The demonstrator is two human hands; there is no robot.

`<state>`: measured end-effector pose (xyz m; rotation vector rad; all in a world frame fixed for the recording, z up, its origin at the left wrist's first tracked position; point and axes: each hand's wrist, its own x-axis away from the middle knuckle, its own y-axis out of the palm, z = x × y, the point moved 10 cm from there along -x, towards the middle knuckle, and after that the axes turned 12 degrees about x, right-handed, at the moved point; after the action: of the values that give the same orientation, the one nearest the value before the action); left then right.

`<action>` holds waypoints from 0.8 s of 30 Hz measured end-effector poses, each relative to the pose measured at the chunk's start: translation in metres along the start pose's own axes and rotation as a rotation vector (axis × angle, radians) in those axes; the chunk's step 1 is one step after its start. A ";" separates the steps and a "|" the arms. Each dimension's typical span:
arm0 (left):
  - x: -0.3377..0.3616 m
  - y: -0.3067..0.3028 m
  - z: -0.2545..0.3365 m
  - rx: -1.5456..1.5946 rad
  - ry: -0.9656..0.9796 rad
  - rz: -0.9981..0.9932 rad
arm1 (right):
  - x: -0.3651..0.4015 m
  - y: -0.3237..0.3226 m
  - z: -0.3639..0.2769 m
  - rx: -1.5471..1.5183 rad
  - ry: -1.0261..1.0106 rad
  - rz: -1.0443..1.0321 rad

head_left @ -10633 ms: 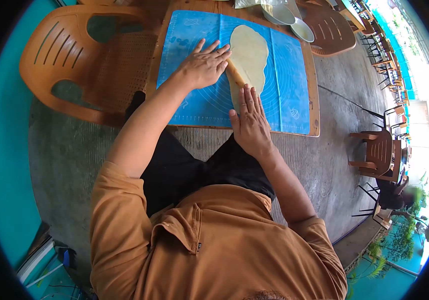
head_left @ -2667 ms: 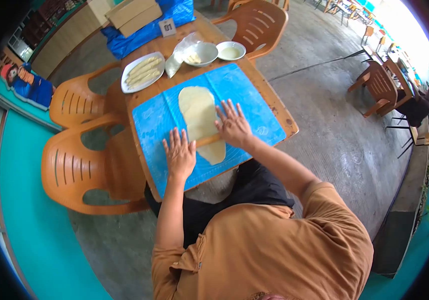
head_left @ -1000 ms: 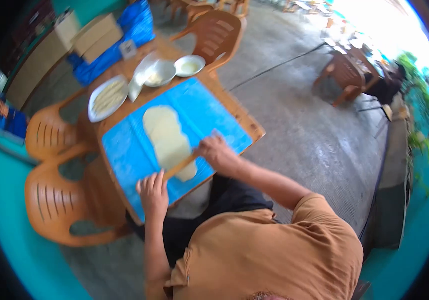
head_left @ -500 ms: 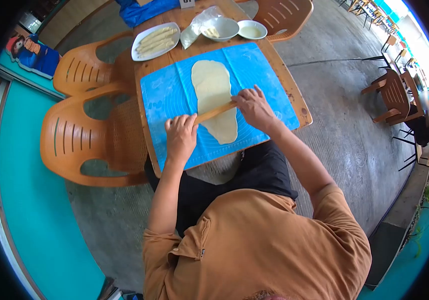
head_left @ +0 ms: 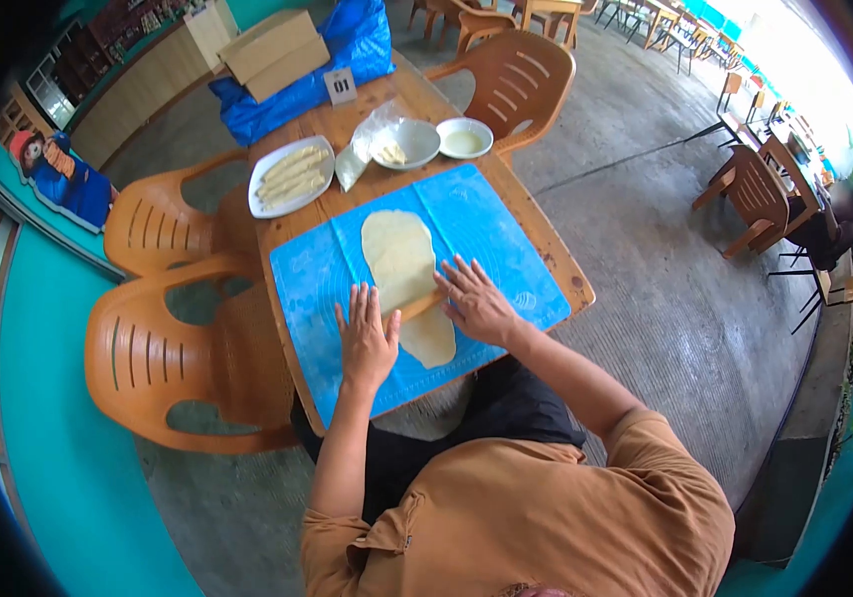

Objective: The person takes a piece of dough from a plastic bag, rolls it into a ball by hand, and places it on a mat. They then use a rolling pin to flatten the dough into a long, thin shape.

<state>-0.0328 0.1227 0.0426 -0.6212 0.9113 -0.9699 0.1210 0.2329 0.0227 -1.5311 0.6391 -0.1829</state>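
Observation:
A long, flattened sheet of pale dough (head_left: 396,249) lies on a blue silicone mat (head_left: 516,244) marked with lines. Across its lower part rests a wooden rolling pin (head_left: 419,305), slanting slightly upward to the right. My left hand (head_left: 368,343) is laid over the pin's left end, fingers straight and pointing away from me. Over the other end is my right hand (head_left: 476,303), palm down with its fingers stretched out. Both hands press on the pin without wrapping round it, and they hide its ends.
Behind the mat stand a white plate (head_left: 265,206) of dough strips, a plastic bag (head_left: 352,167), a bowl (head_left: 418,149) and a smaller bowl of liquid (head_left: 465,140). A cardboard box (head_left: 282,60) sits on blue sheeting (head_left: 367,40). Orange chairs (head_left: 163,343) flank the table; a person (head_left: 829,234) sits far right.
My fingers have straightened from a curl around the rolling pin to lying flat on it. The camera has tilted up, so the table appears lower and the box shows.

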 end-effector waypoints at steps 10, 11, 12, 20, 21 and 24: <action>-0.011 0.031 -0.014 -0.133 -0.086 -0.166 | -0.003 -0.002 -0.003 -0.029 0.038 -0.025; -0.012 0.031 -0.014 -0.136 -0.078 -0.163 | -0.004 -0.002 -0.003 -0.027 0.039 -0.026; -0.013 0.030 -0.015 -0.126 -0.094 -0.170 | -0.006 -0.003 -0.003 -0.025 0.042 -0.017; -0.014 0.035 -0.022 -0.134 -0.135 -0.211 | -0.007 0.003 -0.002 -0.020 0.051 -0.038; -0.016 0.034 -0.021 -0.133 -0.129 -0.200 | -0.008 0.003 0.000 -0.019 0.054 -0.036; -0.015 0.034 -0.020 -0.127 -0.125 -0.191 | -0.007 0.006 -0.001 -0.021 0.048 -0.026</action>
<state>-0.0394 0.1501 0.0116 -0.8796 0.8174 -1.0361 0.1135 0.2358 0.0192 -1.5600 0.6615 -0.2339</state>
